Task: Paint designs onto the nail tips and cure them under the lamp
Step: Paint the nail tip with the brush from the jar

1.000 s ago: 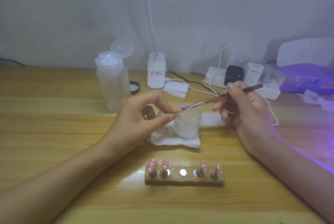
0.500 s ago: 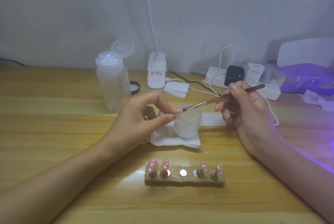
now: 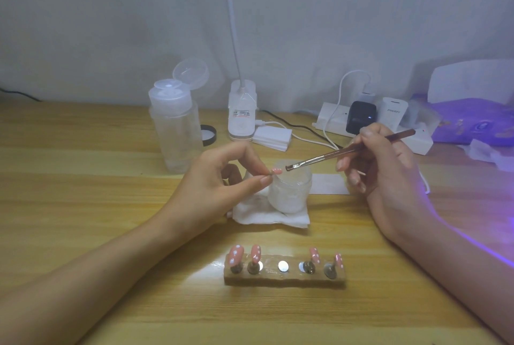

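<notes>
My left hand (image 3: 219, 186) pinches a small pink nail tip (image 3: 276, 171) between thumb and forefinger, above the frosted jar (image 3: 290, 191). My right hand (image 3: 383, 172) grips a thin brown brush (image 3: 350, 151); its bristles hover a short gap to the right of the tip, over the jar. Near the front edge a wooden holder (image 3: 283, 275) carries several pink tips with white dots on small stands, and its middle magnet spot is bare. Purple light from the curing lamp (image 3: 472, 116) glows at the far right.
A white cloth (image 3: 267, 214) lies under the jar. Behind stand a clear pump bottle (image 3: 175, 127) with its lid flipped up, a black cap (image 3: 208, 134), a white desk-lamp base (image 3: 242, 111), a power strip (image 3: 370, 122) with plugs and cables, and a paper slip (image 3: 328, 183).
The brush tip has pulled back a little to the right, away from the nail tip it was touching. My left hand holds still.
</notes>
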`<action>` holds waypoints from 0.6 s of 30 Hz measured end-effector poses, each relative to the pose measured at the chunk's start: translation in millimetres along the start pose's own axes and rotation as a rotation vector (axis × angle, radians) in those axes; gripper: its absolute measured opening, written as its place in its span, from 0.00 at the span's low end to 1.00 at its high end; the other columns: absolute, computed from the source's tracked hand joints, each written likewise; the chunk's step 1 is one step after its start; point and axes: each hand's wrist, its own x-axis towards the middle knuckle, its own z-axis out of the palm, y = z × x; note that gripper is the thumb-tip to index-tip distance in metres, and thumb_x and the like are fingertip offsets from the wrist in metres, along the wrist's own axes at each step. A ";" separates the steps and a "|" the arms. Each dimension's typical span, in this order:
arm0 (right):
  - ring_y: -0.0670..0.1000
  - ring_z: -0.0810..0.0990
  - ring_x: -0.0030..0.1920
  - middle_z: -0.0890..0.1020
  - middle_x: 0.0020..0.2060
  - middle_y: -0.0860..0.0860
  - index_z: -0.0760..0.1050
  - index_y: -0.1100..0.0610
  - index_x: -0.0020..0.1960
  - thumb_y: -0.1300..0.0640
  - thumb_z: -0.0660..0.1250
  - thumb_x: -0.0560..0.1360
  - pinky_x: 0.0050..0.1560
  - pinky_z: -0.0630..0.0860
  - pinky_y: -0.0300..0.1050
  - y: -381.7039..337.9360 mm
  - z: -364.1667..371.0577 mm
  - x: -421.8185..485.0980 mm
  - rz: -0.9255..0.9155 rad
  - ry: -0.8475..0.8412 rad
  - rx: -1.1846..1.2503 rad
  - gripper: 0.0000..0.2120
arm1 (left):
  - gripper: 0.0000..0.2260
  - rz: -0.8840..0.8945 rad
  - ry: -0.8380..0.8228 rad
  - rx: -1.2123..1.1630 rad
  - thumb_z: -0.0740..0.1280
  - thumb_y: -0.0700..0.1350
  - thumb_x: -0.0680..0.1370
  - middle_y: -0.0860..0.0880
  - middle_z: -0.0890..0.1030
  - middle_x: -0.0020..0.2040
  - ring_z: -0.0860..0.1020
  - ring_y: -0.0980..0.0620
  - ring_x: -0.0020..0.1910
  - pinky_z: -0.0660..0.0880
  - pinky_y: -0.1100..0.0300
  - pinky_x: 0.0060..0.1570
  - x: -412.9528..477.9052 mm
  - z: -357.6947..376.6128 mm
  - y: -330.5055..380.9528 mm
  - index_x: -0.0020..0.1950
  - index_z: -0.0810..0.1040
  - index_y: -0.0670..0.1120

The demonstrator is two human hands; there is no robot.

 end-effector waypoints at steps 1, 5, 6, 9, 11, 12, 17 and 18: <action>0.48 0.70 0.24 0.81 0.29 0.55 0.71 0.51 0.37 0.53 0.60 0.82 0.24 0.66 0.35 -0.6 0.8 0.0 -0.011 -0.022 0.006 0.15 | 0.07 0.001 0.000 0.000 0.74 0.40 0.75 0.56 0.80 0.38 0.71 0.57 0.26 0.67 0.64 0.24 0.2 -0.1 -0.4 0.40 0.79 0.47; 0.48 0.75 0.25 0.83 0.31 0.55 0.72 0.49 0.38 0.50 0.62 0.79 0.26 0.69 0.35 -0.8 3.8 -1.8 -0.017 -0.102 -0.026 0.12 | 0.06 -0.008 0.005 -0.022 0.74 0.44 0.74 0.50 0.82 0.42 0.70 0.58 0.27 0.68 0.63 0.25 0.2 0.2 -0.8 0.39 0.79 0.49; 0.48 0.75 0.25 0.83 0.31 0.55 0.72 0.51 0.38 0.52 0.62 0.80 0.26 0.69 0.35 -0.3 3.8 -2.0 -0.017 -0.092 -0.040 0.12 | 0.06 -0.004 0.006 -0.019 0.74 0.43 0.74 0.52 0.82 0.41 0.70 0.59 0.27 0.67 0.65 0.26 -0.1 0.0 -0.8 0.39 0.79 0.48; 0.48 0.73 0.24 0.81 0.28 0.55 0.69 0.54 0.40 0.56 0.60 0.83 0.24 0.66 0.35 0.0 1.8 -1.5 0.010 -0.014 -0.053 0.13 | 0.07 0.014 0.003 0.001 0.74 0.40 0.75 0.59 0.79 0.36 0.69 0.59 0.26 0.67 0.68 0.27 -0.5 -0.1 0.0 0.40 0.79 0.47; 0.48 0.71 0.23 0.79 0.27 0.55 0.68 0.54 0.39 0.57 0.58 0.83 0.23 0.65 0.36 -1.0 1.0 -0.8 0.033 0.028 -0.022 0.13 | 0.06 0.030 0.008 0.016 0.74 0.39 0.75 0.62 0.77 0.33 0.68 0.60 0.25 0.65 0.69 0.27 0.0 0.5 1.2 0.40 0.79 0.46; 0.48 0.71 0.23 0.79 0.26 0.55 0.69 0.54 0.39 0.57 0.58 0.83 0.23 0.65 0.36 -1.4 0.8 -0.8 0.030 0.040 0.002 0.14 | 0.06 0.049 0.010 0.035 0.74 0.39 0.75 0.64 0.76 0.31 0.67 0.61 0.24 0.64 0.71 0.27 0.2 1.0 2.0 0.41 0.79 0.45; 0.47 0.71 0.24 0.79 0.27 0.52 0.71 0.52 0.39 0.53 0.59 0.83 0.24 0.66 0.35 -3.4 1.3 -1.8 -0.047 0.019 0.068 0.14 | 0.04 0.135 0.026 0.110 0.74 0.36 0.74 0.68 0.74 0.29 0.63 0.60 0.24 0.61 0.75 0.29 -0.2 1.1 4.5 0.42 0.80 0.42; 0.47 0.71 0.24 0.80 0.27 0.52 0.71 0.52 0.39 0.51 0.60 0.82 0.24 0.66 0.35 -3.1 1.9 -1.8 -0.043 -0.001 0.065 0.14 | 0.04 0.138 0.026 0.108 0.74 0.36 0.74 0.68 0.74 0.29 0.63 0.60 0.24 0.61 0.74 0.29 -0.3 0.8 4.6 0.42 0.80 0.41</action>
